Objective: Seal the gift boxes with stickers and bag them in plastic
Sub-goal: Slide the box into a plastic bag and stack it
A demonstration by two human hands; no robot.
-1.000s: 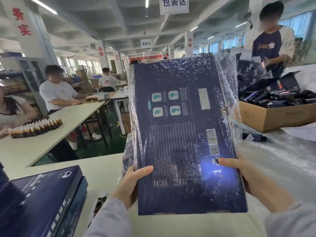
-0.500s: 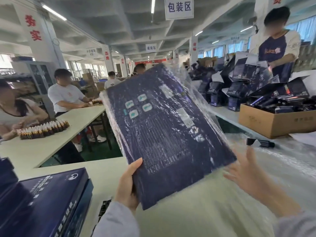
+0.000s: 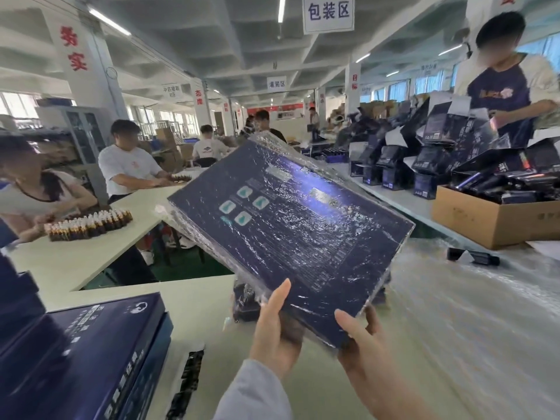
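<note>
Now in hand: a navy gift box (image 3: 291, 237), held up over the table (image 3: 197, 298), tilted, printed back toward the camera.
Wrapping: a clear plastic bag (image 3: 268, 139) covers the box, crinkled and glossy, loose at the far corner.
Print on box: four teal icons and a block of fine text, too blurred to read.
Left hand (image 3: 275, 328): grips the near edge, thumb on the printed face, fingers beneath.
Right hand (image 3: 360, 338): grips the near corner just beside it, thumb on the edge, fingers behind.
Lower left: a stack of navy boxes (image 3: 85, 353) on the table, white lettering unreadable; a dark sticker strip (image 3: 185, 380) lies beside it.
Right: clear plastic sheeting (image 3: 469, 313), and beyond it a cardboard carton (image 3: 485, 219) of dark packs.
Left table: rows of small brown bottles (image 3: 88, 225).
Overhead: a hanging sign (image 3: 328, 12) reads 包装区; a farther sign (image 3: 276, 83) reads 灌装区.
Pillar (image 3: 72, 50): red 务实.
</note>
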